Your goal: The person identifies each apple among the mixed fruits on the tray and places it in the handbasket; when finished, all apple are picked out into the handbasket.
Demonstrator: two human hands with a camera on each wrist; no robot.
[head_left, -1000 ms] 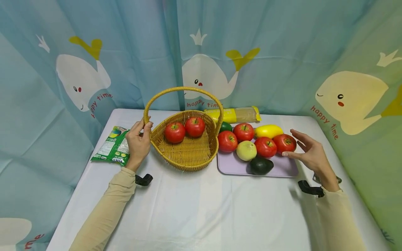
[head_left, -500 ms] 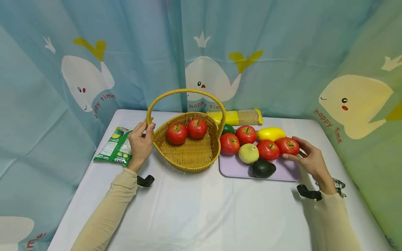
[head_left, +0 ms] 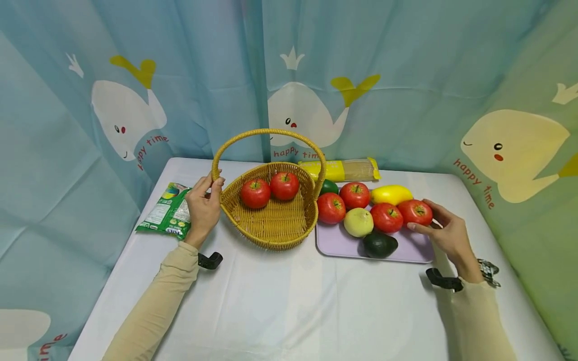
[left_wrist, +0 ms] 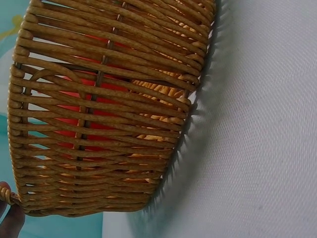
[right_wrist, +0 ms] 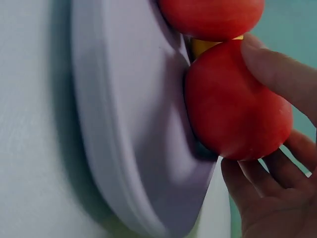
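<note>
My left hand [head_left: 203, 213] pinches the handle of a woven wicker basket [head_left: 275, 231] at its left base. Two red apples [head_left: 255, 193] lie inside the basket; in the left wrist view their red shows through the weave. On the right, my right hand [head_left: 453, 234] has its thumb and fingers round the rightmost apple [head_left: 415, 213] on a lilac tray [head_left: 334, 244]. The right wrist view shows that apple [right_wrist: 237, 104] between thumb and fingers, close over the tray. Around it sit more red apples [head_left: 387, 217], a yellow mango [head_left: 392, 194], a pale round fruit [head_left: 358, 222] and a dark avocado [head_left: 380, 244].
A green snack packet [head_left: 168, 213] lies left of the basket, partly behind the left hand. Behind the tray is a yellow pack of dry noodles [head_left: 356, 170]. A dark green fruit [head_left: 329, 187] sits beside the basket's right side. Curtains [head_left: 406, 40] stand behind the white table [head_left: 280, 306].
My right hand has come down and in, from beside the rightmost apple to a hold round it. The left hand keeps its pinch on the basket handle. The head view has shifted slightly.
</note>
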